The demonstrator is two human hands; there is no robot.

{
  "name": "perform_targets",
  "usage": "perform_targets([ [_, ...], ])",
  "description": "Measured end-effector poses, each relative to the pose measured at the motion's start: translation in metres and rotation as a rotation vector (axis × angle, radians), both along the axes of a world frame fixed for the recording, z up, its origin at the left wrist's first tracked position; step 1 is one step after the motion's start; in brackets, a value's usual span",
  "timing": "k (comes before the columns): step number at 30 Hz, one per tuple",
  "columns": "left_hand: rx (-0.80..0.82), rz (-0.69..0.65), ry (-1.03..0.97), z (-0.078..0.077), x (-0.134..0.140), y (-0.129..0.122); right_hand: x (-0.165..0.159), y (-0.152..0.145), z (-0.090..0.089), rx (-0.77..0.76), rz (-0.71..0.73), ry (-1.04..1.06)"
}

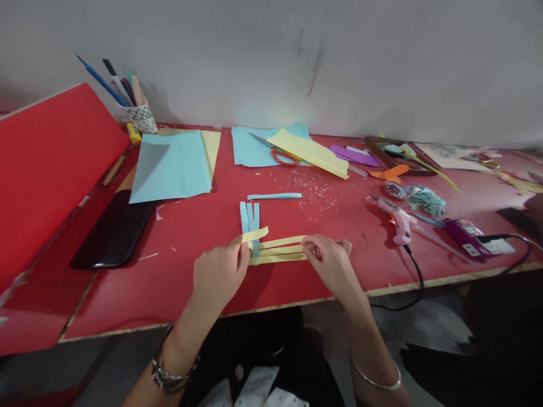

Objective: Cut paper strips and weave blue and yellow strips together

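Yellow paper strips (280, 250) run sideways between my two hands, crossing upright light-blue paper strips (250, 217) at their left end. With thumb and fingers pinched, my left hand (220, 270) grips the crossing, where a short yellow end sticks up to the right. My right hand (333, 264) is closed on the right ends of the yellow strips; its fingertips cover those ends. How the strips pass over or under one another is partly hidden by my left fingers. A separate folded blue strip (275, 196) lies just beyond the upright ones.
Behind lie blue sheets (246, 150), a yellow sheet (305, 151) and red-handled scissors (285, 157). At right are a pink glue gun (399, 221) with its cord and a purple power block (466, 240). A black phone (114, 234) and pen cup (142, 117) are left.
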State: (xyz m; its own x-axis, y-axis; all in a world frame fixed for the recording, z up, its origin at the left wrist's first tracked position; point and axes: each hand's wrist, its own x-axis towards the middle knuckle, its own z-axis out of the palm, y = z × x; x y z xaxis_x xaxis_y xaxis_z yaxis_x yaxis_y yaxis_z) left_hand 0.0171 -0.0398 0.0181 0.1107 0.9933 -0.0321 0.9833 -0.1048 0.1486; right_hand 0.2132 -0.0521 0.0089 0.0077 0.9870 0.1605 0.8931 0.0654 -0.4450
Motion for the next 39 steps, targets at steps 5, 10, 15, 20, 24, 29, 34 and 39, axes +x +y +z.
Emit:
perform_targets([
  [5, 0.017, 0.005, 0.018, -0.002, 0.000, 0.000, 0.005, -0.001, -0.003, -0.028, 0.055, 0.018],
  [10, 0.018, 0.002, 0.020, -0.003, 0.001, 0.000, 0.010, 0.001, -0.003, -0.049, 0.102, 0.035],
  [15, 0.017, 0.010, 0.032, -0.004, 0.001, -0.002, 0.014, 0.002, -0.002, -0.055, 0.125, 0.045],
  [20, 0.022, -0.004, 0.009, -0.003, 0.000, -0.003, 0.015, 0.003, -0.002, -0.068, 0.164, 0.141],
  [24, 0.007, -0.006, 0.025, -0.001, 0.001, -0.001, 0.016, 0.004, -0.001, -0.079, 0.185, 0.241],
  [29, 0.005, -0.002, 0.020, -0.002, 0.001, 0.000, 0.019, 0.001, -0.002, -0.048, 0.193, 0.292],
  [34, 0.012, 0.016, 0.017, -0.003, 0.001, -0.002, 0.021, 0.001, -0.003, -0.093, 0.199, 0.313],
  [39, 0.020, 0.007, 0.022, -0.002, 0.002, 0.002, 0.020, 0.001, -0.002, -0.099, 0.184, 0.330],
])
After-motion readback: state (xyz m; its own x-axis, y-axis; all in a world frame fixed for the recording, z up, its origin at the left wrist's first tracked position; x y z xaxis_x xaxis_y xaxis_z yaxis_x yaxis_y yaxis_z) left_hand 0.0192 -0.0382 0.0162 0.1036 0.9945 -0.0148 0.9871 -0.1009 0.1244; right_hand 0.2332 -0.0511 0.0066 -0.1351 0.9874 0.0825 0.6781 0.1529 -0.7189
